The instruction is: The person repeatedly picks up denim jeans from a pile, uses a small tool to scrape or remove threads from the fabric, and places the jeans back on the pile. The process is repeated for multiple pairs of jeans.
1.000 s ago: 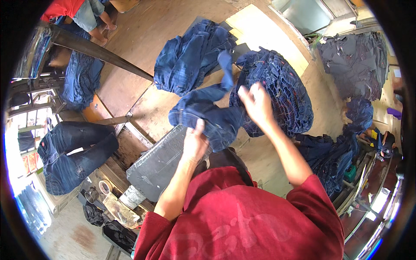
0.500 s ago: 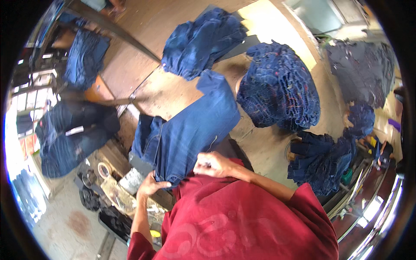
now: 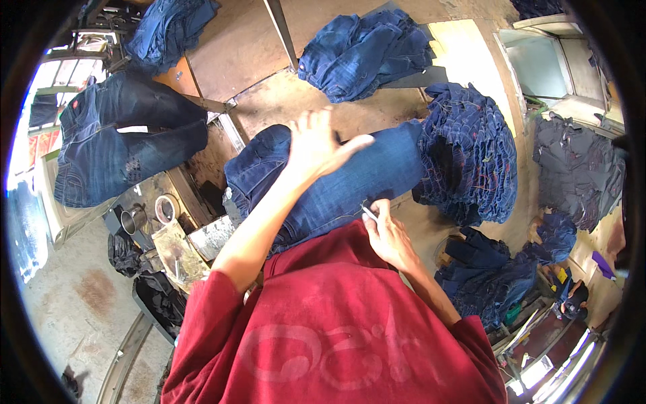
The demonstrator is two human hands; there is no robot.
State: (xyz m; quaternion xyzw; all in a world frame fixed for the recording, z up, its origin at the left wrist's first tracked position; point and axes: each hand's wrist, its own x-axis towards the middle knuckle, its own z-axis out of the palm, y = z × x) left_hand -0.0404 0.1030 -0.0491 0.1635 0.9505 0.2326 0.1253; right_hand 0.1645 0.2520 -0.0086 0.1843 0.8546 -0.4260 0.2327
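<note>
A pair of blue jeans (image 3: 377,168) lies across in front of me, its faded leg stretching to the right and its darker bunched part to the left. My left hand (image 3: 316,148) is over the jeans with fingers spread and thumb stuck out, holding nothing. Close to the lower edge of the cloth, my right hand (image 3: 390,236) is closed around a small silver tool (image 3: 369,213), most of it hidden in the fingers. A loose pale thread (image 3: 364,202) hangs at that edge beside the tool's tip.
A ruffled stack of denim (image 3: 468,155) touches the jeans' right end. Beyond lies a denim heap (image 3: 367,54); another pair of jeans (image 3: 134,145) drapes at the left. Grey garments (image 3: 579,168) are piled at right. A tape roll (image 3: 166,209) and a metal cup (image 3: 133,220) stand lower left.
My left hand has let go of the jeans' lower left end and moved up over the cloth, opening. The jeans now lie flatter, reaching further right. My right hand has shifted right.
</note>
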